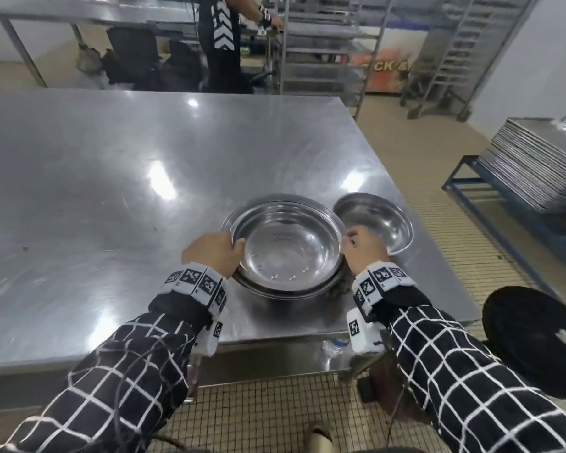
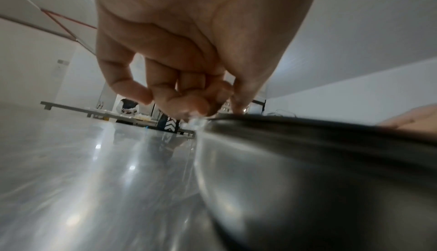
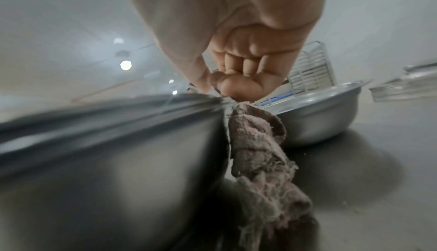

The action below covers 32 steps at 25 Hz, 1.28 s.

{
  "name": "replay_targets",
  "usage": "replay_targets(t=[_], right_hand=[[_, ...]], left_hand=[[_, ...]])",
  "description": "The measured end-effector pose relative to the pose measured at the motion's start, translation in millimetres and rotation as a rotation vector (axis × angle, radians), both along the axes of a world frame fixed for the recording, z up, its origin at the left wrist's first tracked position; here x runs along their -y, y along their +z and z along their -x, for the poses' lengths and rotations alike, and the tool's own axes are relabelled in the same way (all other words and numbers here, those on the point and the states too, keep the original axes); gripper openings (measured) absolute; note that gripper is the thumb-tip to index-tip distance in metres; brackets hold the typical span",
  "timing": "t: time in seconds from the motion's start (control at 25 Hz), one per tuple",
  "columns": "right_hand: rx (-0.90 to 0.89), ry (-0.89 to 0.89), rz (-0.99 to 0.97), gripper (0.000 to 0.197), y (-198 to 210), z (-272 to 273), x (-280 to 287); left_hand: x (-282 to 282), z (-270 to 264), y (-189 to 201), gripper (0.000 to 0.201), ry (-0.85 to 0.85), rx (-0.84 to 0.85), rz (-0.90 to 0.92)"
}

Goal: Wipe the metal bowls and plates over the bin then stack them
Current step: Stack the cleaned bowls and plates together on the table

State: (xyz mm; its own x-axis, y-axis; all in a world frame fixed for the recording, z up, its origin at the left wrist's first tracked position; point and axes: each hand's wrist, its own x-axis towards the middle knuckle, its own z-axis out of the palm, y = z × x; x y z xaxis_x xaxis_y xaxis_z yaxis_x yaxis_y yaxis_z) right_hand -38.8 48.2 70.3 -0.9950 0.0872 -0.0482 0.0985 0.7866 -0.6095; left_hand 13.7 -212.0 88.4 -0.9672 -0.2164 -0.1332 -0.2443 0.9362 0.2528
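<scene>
Stack of nested metal bowls (image 1: 286,246): seated on the steel table (image 1: 111,178), near the front edge, right of centre. At least 2 rims visible, 1 inside the other; exact count cannot be told. Top bowl upright, interior empty and shiny.

Left hand (image 1: 214,253): placed at the left rim of the stack. Thumb laid over the top rim, fingers (image 2: 179,102) curled down outside the rim, per the left wrist view. Grip closed on the rim edge.

Right hand (image 1: 361,248): placed at the right rim of the stack. Thumb and curled fingers (image 3: 236,85) pinched at the rim edge together with a frayed grey-pink cloth (image 3: 260,152). Cloth hanging down from the pinch, between the stack wall and the table surface, lower end bunched on the table.

Single metal bowl (image 1: 374,220): upright on the table, just beside the stack on its right, behind the right hand. Contact with the stack cannot be told.

Black round bin (image 1: 536,341): on the floor, off the right front corner of the table, well apart from the bowls.

Surroundings: pile of flat metal trays (image 1: 536,165) on a blue frame at far right; wheeled tray rack (image 1: 321,44) behind the table; a second person (image 1: 223,37) standing at a far table.
</scene>
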Motion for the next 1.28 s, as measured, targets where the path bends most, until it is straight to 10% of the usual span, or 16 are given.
replay_targets(t=[0.4, 0.64, 0.96, 1.28], right_hand=[[0.084, -0.372, 0.359, 0.020, -19.8, -0.2, -124.5], [0.196, -0.272, 0.397, 0.021, -19.7, 40.5, -173.3], [0.369, 0.000, 0.342, 0.033, -36.3, 94.6, -184.1], [0.271, -0.004, 0.455, 0.016, -29.3, 101.7, -198.0]], left_hand=[[-172.6, 40.6, 25.0, 0.032, -0.239, 0.205, -0.599], [-258.7, 53.0, -22.6, 0.044, 0.014, 0.383, -0.824], [-282.8, 81.4, -61.2, 0.033, 0.571, 0.131, -1.042], [-297.6, 93.9, -40.1, 0.022, 0.516, 0.024, -1.166]])
